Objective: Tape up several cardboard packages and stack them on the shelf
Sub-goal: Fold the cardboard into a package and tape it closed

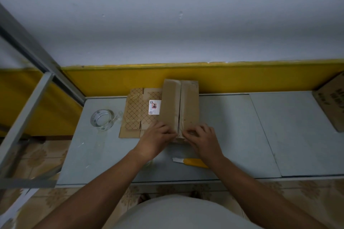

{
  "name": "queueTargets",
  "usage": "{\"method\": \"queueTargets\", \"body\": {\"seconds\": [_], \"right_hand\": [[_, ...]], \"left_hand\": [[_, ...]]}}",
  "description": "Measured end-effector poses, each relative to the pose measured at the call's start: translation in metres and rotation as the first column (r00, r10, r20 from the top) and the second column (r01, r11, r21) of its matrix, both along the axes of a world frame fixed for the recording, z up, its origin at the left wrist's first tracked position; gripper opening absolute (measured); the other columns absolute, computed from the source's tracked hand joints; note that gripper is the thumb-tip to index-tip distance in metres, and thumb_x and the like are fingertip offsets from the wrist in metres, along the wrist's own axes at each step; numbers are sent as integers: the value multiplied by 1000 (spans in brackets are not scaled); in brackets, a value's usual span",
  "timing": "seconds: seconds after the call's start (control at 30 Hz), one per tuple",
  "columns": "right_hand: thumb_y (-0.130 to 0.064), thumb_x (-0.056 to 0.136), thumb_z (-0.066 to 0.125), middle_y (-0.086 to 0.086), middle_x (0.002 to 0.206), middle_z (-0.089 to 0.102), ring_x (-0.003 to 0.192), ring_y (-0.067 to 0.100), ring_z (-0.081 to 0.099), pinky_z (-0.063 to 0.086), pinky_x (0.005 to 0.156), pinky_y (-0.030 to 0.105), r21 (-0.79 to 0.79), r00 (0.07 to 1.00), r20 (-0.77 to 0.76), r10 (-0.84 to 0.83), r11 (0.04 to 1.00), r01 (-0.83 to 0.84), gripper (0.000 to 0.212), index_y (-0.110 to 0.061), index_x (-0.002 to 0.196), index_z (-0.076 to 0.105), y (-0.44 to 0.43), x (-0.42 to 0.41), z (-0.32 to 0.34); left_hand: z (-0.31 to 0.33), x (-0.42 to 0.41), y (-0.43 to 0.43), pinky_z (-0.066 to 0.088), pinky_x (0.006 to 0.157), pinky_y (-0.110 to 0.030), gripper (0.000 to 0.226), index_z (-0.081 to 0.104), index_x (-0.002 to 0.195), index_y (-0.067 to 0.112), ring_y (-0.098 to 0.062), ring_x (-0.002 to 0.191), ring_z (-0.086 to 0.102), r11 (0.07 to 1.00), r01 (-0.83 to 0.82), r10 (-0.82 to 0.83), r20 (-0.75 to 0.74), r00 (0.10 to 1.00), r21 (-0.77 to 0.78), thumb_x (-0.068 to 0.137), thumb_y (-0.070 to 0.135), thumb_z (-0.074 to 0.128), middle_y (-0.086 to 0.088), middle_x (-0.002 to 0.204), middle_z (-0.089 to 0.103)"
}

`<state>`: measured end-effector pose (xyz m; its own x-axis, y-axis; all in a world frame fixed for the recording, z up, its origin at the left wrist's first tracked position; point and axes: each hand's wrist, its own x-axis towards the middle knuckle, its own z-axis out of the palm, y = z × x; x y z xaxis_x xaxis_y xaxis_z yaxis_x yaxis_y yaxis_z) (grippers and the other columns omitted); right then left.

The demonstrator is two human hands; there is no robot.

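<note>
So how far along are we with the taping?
Early on. No box shows on the shelf frame. In hand: left hand and right hand hold the plain box at its seam's near end. To do: the patterned carton, then stacking. Tape roll lies idle.

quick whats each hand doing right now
Left hand: grips the near end of the cardboard box, at its left flap.
Right hand: grips the same end, at the right flap.
</note>
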<state>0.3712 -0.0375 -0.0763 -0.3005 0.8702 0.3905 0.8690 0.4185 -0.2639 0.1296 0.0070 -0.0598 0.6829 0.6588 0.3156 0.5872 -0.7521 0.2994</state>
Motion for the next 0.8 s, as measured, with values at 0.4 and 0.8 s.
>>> {"method": "queueTargets", "body": {"seconds": [0.4,0.8], "right_hand": [[-9,91,78,5,134,68,115,28,62,50,99,36,-152,968,-240,78,981,-117,39,-9,130,71,0,20,-11],[-56,107,41,10,131,68,117,30,67,53,103,49,-868,156,-486,-860,453,-204,51,-21,140,58,33,-12,19]], "left_hand": [[4,-9,0,55,77,-39,38,79,122,21,-22,95,62,995,-31,32,1,1000,-96,86,11,84,6,110,73],[44,21,7,45,111,-46,66,46,152,23,-24,138,41,809,-437,440,-88,894,-393,100,62,56,-1,152,43]]}}
